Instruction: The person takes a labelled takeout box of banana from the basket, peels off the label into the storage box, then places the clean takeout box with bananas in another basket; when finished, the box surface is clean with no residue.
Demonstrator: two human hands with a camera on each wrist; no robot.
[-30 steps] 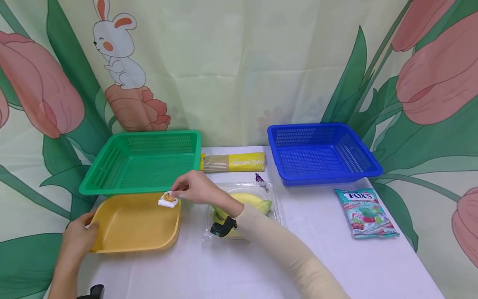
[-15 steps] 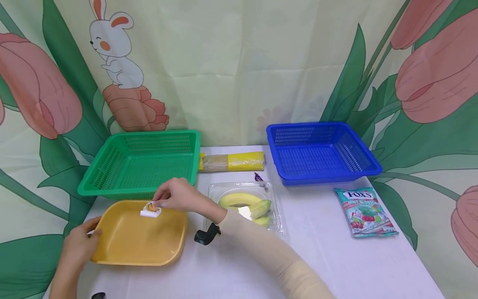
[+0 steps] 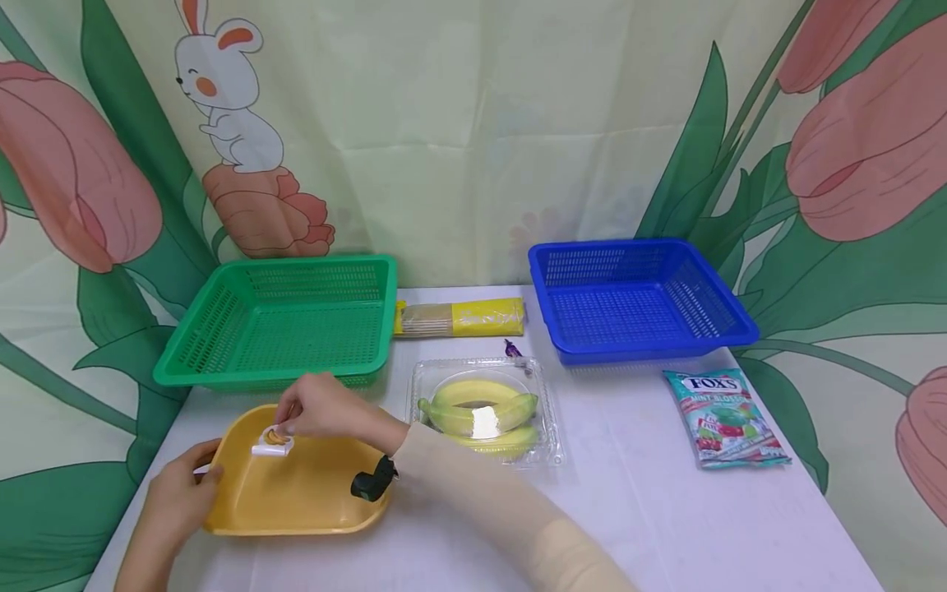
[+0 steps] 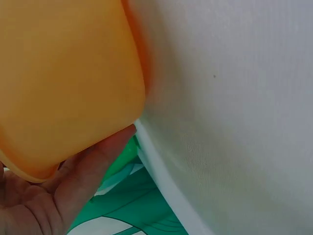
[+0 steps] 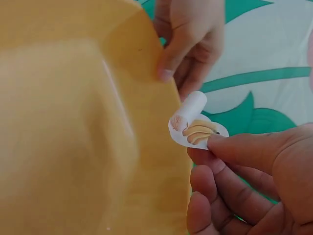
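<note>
Near left corner of the table (image 3: 666, 526): left hand (image 3: 173, 501) holds the yellow tray (image 3: 296, 493) by its left rim, thumb over the edge, fingers under it; in the left wrist view the fingers lie against the tray's underside. Grip is closed on the rim, steadying the tray.

Right hand (image 3: 318, 409), sleeve in beige, reaches across the tray's far left part. Its grip is a fingertip pinch on a small white sticker (image 3: 272, 442) printed with a banana-like picture, one end curled into a roll. The sticker hangs just above the tray's inner wall near the far left corner; whether it touches the plastic cannot be told.

Step in hand, as judged: bringing the sticker to the tray. Next move likely calls for laying it flat against the tray and pressing it down, left hand keeping the tray from sliding.

Mid table: clear clamshell box (image 3: 543, 444) with bananas (image 3: 473, 407), just right of the tray. Right edge: Fox's candy bag (image 3: 725, 419).

Far edge: green basket (image 3: 222, 362) left, blue basket (image 3: 636, 349) right, a yellow packet (image 3: 462, 317) between them.
</note>
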